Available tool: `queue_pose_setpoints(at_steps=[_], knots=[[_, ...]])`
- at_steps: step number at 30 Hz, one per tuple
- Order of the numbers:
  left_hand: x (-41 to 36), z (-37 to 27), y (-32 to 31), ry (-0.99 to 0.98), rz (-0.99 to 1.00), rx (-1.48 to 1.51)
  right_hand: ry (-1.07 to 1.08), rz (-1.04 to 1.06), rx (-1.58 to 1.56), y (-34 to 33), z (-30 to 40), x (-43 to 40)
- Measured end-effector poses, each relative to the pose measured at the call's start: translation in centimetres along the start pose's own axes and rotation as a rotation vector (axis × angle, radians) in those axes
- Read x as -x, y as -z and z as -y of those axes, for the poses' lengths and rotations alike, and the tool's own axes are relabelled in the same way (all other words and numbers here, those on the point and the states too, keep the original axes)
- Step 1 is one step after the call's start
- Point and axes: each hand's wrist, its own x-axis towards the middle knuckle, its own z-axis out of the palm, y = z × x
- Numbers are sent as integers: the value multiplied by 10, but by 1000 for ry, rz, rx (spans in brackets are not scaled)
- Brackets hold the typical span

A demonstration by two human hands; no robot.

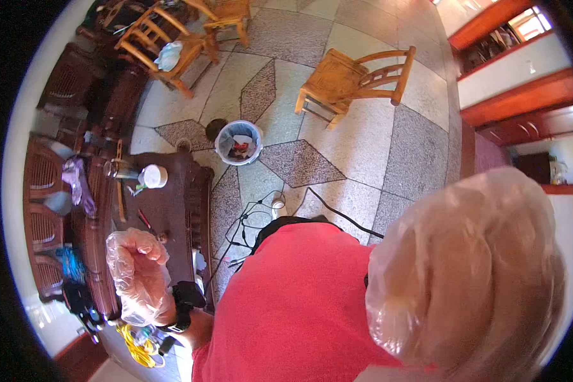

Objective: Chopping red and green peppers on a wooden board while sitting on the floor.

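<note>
My left hand [141, 277], in a clear plastic glove with a black band at the wrist, hovers over the dark wooden table [167, 196] on the left. Its fingers curl loosely, and nothing shows in the palm. Close to the camera, my right hand [463, 272] looms large in the same kind of glove. Its fingers lie side by side, and its fingertips and anything beyond them are hidden. A red-handled tool [144, 218] and a white tub [153, 176] with a green-and-white item beside it are on the table near my left hand.
A lined waste bin [239, 143] holding rubbish stands on the tiled floor. Black cables [243, 224] trail beside the table. Wooden chairs [334, 81] stand farther off. A carved wooden bench [43, 215] lines the left wall, with a purple bag [78, 184]. Yellow cord [137, 346] lies lower left.
</note>
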Motion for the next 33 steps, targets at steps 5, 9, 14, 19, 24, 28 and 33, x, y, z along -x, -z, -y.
queue_pose_setpoints(at_steps=[5, 9, 14, 19, 24, 28, 33], knots=[[-51, 20, 5, 60, 86, 59, -89, -89, 129, 10, -3, -9], [-89, 33, -1, 80, 151, 99, -135, -148, 234, 22, 0, -15], [-111, 30, 16, 39, 76, 77, -123, -94, 254, 32, -22, -49], [-69, 14, 31, 8, -190, 17, -116, 112, 152, 37, -58, -92], [-45, -3, 39, -47, -408, -42, -75, 282, 83, 32, -87, -138], [-45, -6, 30, -154, -399, -40, -55, 364, 103, 40, -100, -164], [-48, -1, 26, -58, -539, 97, -70, 402, 181, 48, -102, -178]])
